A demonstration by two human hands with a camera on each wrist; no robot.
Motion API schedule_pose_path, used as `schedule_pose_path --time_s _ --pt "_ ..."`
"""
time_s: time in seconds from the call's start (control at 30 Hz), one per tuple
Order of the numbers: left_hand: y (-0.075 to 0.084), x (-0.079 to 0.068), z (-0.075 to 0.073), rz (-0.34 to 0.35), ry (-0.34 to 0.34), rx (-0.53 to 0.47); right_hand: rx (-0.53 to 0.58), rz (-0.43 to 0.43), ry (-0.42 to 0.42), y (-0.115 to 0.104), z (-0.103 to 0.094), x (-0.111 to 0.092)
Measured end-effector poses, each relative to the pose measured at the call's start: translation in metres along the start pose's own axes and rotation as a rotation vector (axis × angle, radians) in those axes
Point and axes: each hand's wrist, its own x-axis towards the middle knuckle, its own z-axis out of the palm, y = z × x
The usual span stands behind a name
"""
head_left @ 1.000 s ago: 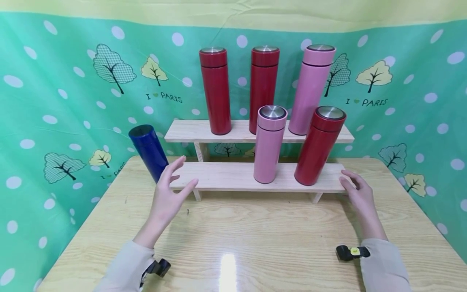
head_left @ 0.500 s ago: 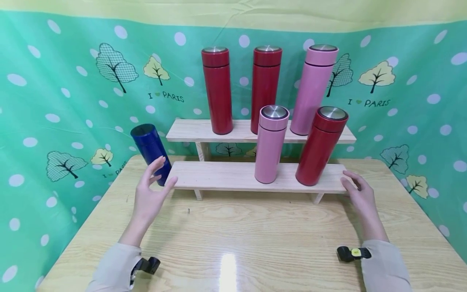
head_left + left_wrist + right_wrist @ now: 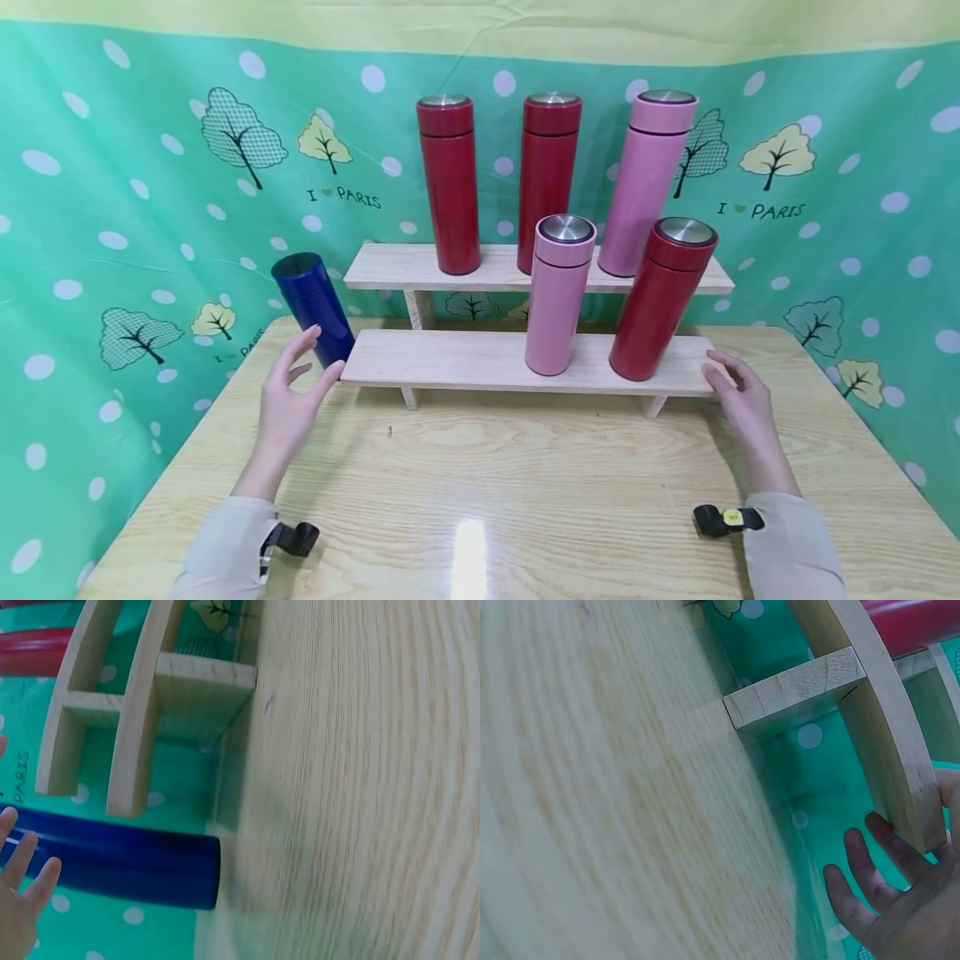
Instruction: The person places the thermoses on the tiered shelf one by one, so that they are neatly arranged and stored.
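Note:
A dark blue thermos flask (image 3: 311, 304) stands on the table just left of a two-tier wooden shelf (image 3: 435, 358). My left hand (image 3: 288, 400) is in front of it, thumb and fingers spread apart, fingertips overlapping its lower body. The left wrist view shows these loose fingers (image 3: 21, 859) beside the blue flask (image 3: 135, 859). At the right end of the lower board, my right hand (image 3: 742, 396) holds the board's end. Seen from the right wrist, the shelf end (image 3: 915, 795) sits between a digit above and fingers (image 3: 896, 847) below.
On the lower board stand a pink flask (image 3: 555, 308) and a red flask (image 3: 660, 308). The upper board (image 3: 390, 265) carries two red flasks (image 3: 450, 192) and a pink flask (image 3: 645, 192). A green patterned cloth (image 3: 135, 250) hangs behind the wooden table (image 3: 525, 483).
My left hand has moved left, away from the lower board's left end to the front of the blue flask. My right hand stays at the board's right end. The view shifts slightly.

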Motion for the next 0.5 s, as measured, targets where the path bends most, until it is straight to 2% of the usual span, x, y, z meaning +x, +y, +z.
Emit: schedule_pose_path --time_s 0.27,0.5 --pt "-0.01 0.004 -0.011 -0.049 0.046 0.059 0.024 -0.005 -0.006 0.0 0.001 -0.001" --pt "-0.022 0.009 -0.015 -0.089 0.077 0.031 0.013 0.012 0.001 0.001 0.0 0.001"
